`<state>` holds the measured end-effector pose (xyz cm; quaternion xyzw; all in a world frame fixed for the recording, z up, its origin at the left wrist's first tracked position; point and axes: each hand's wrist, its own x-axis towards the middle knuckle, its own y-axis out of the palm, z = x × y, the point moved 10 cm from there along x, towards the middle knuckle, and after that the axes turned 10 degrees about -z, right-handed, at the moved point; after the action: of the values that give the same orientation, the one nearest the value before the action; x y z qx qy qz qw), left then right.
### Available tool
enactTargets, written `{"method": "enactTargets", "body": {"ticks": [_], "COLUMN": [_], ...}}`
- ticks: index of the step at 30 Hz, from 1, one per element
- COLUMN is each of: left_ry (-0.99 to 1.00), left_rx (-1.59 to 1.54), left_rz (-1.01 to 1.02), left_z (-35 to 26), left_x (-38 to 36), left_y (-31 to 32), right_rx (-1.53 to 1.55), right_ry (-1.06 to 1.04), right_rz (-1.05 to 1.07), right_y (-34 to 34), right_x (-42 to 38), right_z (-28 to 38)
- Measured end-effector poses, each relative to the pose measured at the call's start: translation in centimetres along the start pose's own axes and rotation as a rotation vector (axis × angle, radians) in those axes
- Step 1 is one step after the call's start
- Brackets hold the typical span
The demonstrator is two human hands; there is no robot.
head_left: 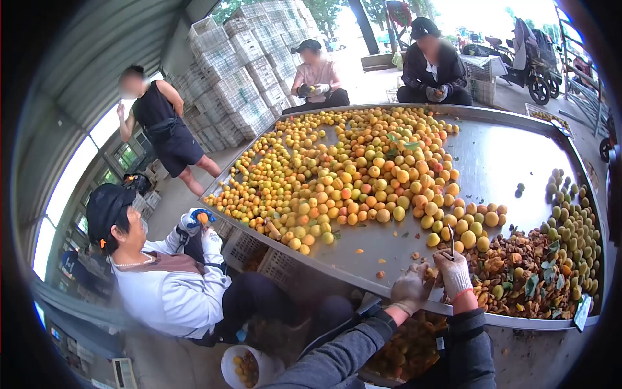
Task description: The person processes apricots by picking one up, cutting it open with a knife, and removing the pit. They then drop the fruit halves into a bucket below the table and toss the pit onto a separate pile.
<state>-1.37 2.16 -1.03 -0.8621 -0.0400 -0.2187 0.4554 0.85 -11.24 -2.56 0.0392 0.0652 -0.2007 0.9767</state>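
Both my hands wear whitish, stained work gloves over the near edge of a metal sorting table (363, 253). My right hand (453, 271), with a red band at its wrist, is closed around a small knife (451, 241) whose thin blade points up. My left hand (411, 289) is just beside it, fingers curled in; a little orange shows at the fingertips, but what they hold is hidden. Ahead lies a big heap of yellow-orange apricots (363, 172). Right of my hands are a brown pile of cut apricot pieces (512, 266) and a bank of greenish fruit (573, 227).
At my left sits a co-worker (172, 279) in gloves, holding an apricot. Two people (433, 65) sit across the table and another (165, 123) stands at left. A white bucket (227, 366) with fruit is below. Stacked crates (240, 71) rise behind; scooters (534, 65) stand at right.
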Motion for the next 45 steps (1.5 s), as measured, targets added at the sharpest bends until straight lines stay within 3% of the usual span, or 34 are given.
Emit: {"method": "enactTargets", "body": {"ticks": [2,3,6,14,15,17,21,23,24,27,28,29,31,33,37,39,43,45], "left_ry": [0.008,0.021,0.022,-0.077,-0.091,-0.106,-0.066,-0.044,-0.059,-0.068,-0.073,-0.077,-0.044,-0.025,-0.053,0.007,0.206,-0.095], "left_rx": [0.032,0.006,-0.018,-0.057,-0.04,-0.049,-0.058,-0.068,-0.061,-0.032,-0.024,-0.014,-0.029,-0.054,-0.104,-0.061,-0.202,-0.607], "left_rz": [-0.075,-0.065,-0.079,0.022,0.026,0.028,0.012,0.079,0.101,0.141,0.115,0.084,0.042,-0.004,0.052,0.045,-0.056,-0.038], "left_z": [0.0,-0.1,-0.1,0.6,0.4,0.5,1.1,0.9,1.1,1.0,1.0,1.1,1.1,1.2,0.9,0.3,1.8,3.6], "left_x": [0.3,0.3,0.0,0.1,0.1,0.1,0.1,0.1,0.1,-0.1,0.0,0.2,0.1,0.1,0.1,0.0,0.1,1.4], "left_y": [-1.0,-0.8,-0.9,-0.2,-0.5,-0.5,0.2,1.2,1.3,1.6,1.4,1.0,1.0,1.1,0.6,0.7,3.0,0.9], "right_rx": [0.028,-0.018,-0.023,-0.099,-0.06,-0.122,-0.153,-0.174,-0.199,-0.106,-0.207,-0.206,-0.253,-0.298,-0.151,-0.201,-0.158,-0.149], "right_ry": [-0.064,-0.525,-0.348,-0.445,-0.084,-0.501,-0.369,-0.599,-0.615,-0.185,-0.538,-0.539,-0.234,-0.326,-0.189,-0.1,-0.208,-0.21], "right_rz": [0.009,0.019,0.08,0.072,-0.017,0.044,0.044,0.082,0.101,0.027,0.059,0.047,0.016,0.034,-0.045,0.035,0.005,-0.052], "right_y": [0.0,-0.2,-0.5,-0.9,-0.9,-0.9,-0.1,0.1,0.5,0.1,0.4,0.1,0.2,0.4,0.8,1.5,0.9,0.1], "right_x": [0.7,2.0,2.3,3.4,1.2,2.8,2.0,1.9,0.8,-0.3,0.0,0.0,-0.8,0.3,-1.6,-1.5,-0.7,-0.3], "right_z": [-0.5,-1.2,-1.9,-3.2,-1.1,-2.4,-2.1,-2.2,-0.8,0.5,1.1,1.2,2.2,0.8,3.8,3.0,3.5,3.7]}}
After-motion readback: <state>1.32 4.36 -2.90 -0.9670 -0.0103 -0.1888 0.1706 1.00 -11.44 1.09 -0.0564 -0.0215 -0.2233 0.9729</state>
